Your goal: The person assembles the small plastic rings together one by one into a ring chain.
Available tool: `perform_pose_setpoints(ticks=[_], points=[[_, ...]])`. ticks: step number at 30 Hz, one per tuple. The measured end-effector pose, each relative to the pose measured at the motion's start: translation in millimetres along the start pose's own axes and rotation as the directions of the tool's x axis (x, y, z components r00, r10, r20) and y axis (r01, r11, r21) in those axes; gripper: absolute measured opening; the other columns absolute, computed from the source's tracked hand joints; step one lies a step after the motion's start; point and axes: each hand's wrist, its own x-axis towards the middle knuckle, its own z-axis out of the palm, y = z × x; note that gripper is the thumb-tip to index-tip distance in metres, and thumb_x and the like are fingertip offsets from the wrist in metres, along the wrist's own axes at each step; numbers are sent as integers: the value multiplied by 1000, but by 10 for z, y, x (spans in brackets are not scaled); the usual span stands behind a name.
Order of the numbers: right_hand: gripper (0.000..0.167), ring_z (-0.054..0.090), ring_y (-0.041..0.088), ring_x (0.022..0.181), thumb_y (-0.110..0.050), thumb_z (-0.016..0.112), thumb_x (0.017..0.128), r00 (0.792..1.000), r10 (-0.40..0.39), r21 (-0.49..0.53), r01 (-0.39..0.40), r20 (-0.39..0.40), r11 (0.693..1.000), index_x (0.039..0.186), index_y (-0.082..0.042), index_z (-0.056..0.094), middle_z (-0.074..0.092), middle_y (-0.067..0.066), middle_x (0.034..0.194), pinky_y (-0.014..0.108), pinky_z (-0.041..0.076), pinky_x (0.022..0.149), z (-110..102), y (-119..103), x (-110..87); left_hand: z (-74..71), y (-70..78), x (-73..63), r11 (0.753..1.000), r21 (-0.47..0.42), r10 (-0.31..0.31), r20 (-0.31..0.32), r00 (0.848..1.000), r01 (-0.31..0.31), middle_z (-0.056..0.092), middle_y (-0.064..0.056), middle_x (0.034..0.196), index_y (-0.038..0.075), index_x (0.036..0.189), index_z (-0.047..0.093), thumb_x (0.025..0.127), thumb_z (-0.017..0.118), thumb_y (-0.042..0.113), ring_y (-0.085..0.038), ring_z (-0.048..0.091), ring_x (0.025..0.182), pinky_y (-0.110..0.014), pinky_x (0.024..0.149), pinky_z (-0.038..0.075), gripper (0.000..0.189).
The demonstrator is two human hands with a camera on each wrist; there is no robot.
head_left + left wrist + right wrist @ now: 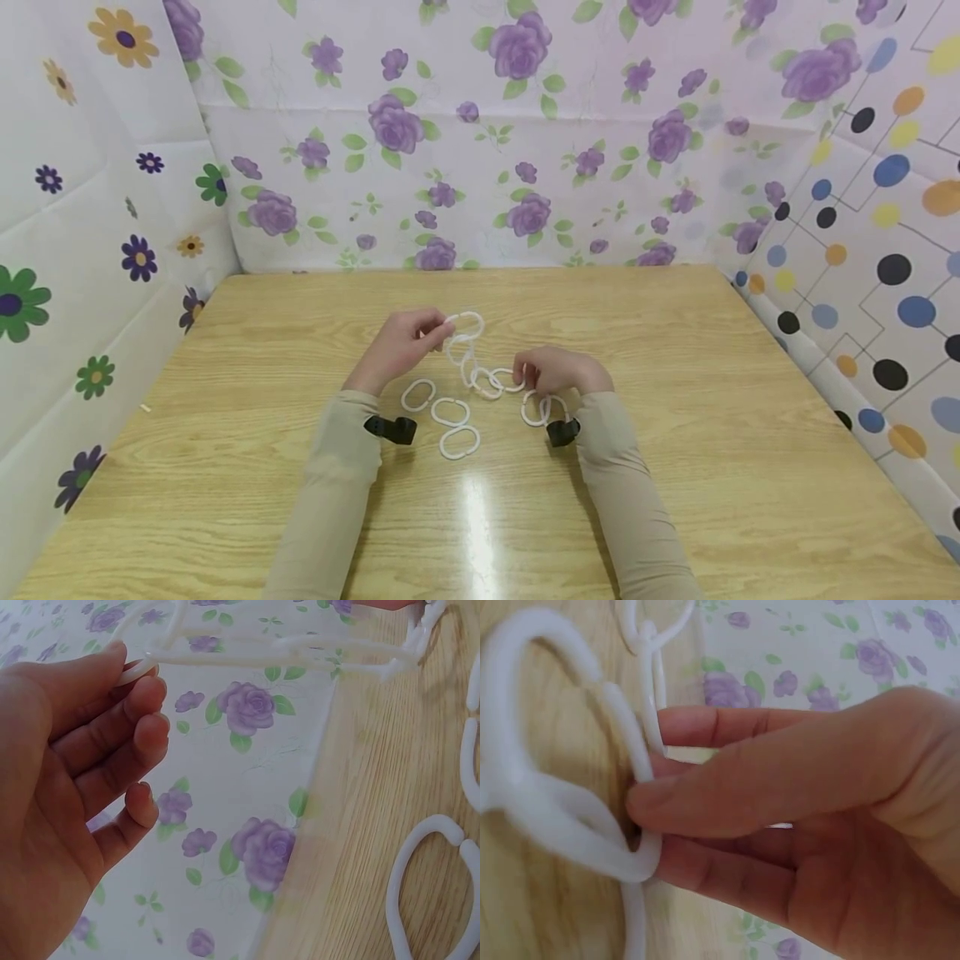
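White plastic oval links hang together as a chain [471, 314] between my two hands. At its upper left end, my left hand [408, 337] pinches a link [137, 672] between thumb and index finger, with the other fingers loosely bent. My right hand [558, 371] pinches another link [501, 705] between thumb and fingers. That link has a small gap in its side and is hooked through a neighbouring one. Between the hands the chain dips close over the table. Two joined links [524, 411] show just below my right hand.
Loose white links lie on the wooden table [705, 433] between my forearms: one upper link [403, 400], a middle link [468, 412] and a lower link [453, 458]. Flowered sheeting [480, 200] stands behind the table, with patterned sheets at both sides.
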Motion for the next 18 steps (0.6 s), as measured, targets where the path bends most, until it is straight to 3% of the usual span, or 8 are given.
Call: perform_pose_setpoints(ticks=[11,18], points=[[35,52,14,81,16,55,75,996,-73,19,72,42,997,102,-6,61,58,5,89,23,44,69,-40,-2,-38,-19,2,-9,1000,10,10,8,1000,-10,64,-6,72,13,87,67,99,56,28,-16,53,63,-29,61,43,23],[20,51,11,84,6,58,82,989,-145,-51,147,37,988,91,-11,62,58,1,90,24,43,76,-54,-30,-83,-18,0,-17,1000,22,15,78,997,-17,63,-3,71,11,84,65,99,57,28,-13,53,65,-28,62,43,24]])
